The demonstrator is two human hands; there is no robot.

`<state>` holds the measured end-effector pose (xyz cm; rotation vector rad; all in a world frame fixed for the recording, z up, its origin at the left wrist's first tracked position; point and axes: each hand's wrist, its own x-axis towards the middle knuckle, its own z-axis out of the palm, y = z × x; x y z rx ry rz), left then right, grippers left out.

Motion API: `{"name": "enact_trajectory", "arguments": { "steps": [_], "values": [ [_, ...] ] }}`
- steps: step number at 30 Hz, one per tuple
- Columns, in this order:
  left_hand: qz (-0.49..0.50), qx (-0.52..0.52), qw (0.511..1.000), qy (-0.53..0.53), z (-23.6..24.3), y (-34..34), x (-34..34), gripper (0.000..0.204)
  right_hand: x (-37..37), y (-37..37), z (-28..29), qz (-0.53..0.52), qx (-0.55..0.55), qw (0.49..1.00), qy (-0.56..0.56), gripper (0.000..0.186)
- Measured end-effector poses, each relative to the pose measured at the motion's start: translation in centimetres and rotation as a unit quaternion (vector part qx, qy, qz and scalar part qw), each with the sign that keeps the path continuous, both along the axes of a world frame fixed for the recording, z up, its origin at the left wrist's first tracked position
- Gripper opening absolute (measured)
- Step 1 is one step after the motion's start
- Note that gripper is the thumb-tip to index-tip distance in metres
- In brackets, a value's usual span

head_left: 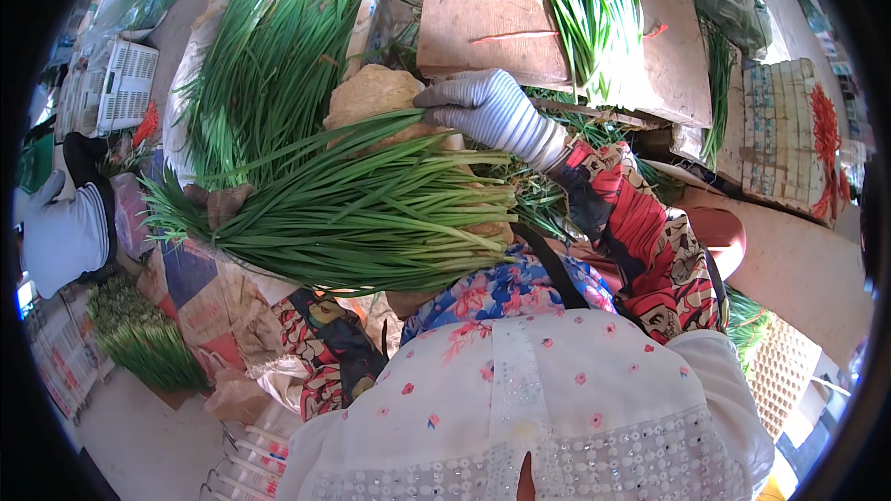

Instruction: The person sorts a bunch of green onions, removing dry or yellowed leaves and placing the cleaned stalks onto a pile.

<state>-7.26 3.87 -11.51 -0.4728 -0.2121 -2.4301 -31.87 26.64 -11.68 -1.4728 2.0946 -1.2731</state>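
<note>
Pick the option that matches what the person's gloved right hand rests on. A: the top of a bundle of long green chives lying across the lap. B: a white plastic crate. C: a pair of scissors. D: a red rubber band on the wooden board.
A: the right hand, in a striped glove, lies on the bundle of green chives that stretches leftward across the lap, below the wooden board.

A worker's right hand [487,109] wears a white-and-blue striped knit glove, above a red, black and cream patterned sleeve cover [640,232] and a white sequinned floral top [520,408].
</note>
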Motion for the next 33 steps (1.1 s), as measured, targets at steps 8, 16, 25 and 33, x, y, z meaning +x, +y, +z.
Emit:
{"name": "enact_trajectory", "arguments": {
  "steps": [8, 16, 25, 33],
  "values": [
    [0.02, -0.015, 0.999, -0.028, 0.7, 0.8, 0.7, 0.035, 2.8, 1.2, -1.2, -0.01, 0.006, 0.938, -0.346, 0.012],
    [0.034, -0.02, 0.998, -0.054, 1.3, 1.5, 0.5, 0.033, 3.8, 4.0, -2.4, -0.156, -0.058, 0.925, -0.342, 0.015],
    [0.062, -0.014, 0.993, -0.096, 1.6, 1.7, 0.5, 0.031, 1.6, 15.0, -5.2, -0.144, 0.178, 0.94, -0.251, 0.021],
    [-0.021, -0.009, 0.999, -0.031, -0.6, -0.4, 0.6, 0.02, 3.0, 7.7, 3.5, -0.063, 0.035, 0.978, 0.198, 0.026]
  ]
}}
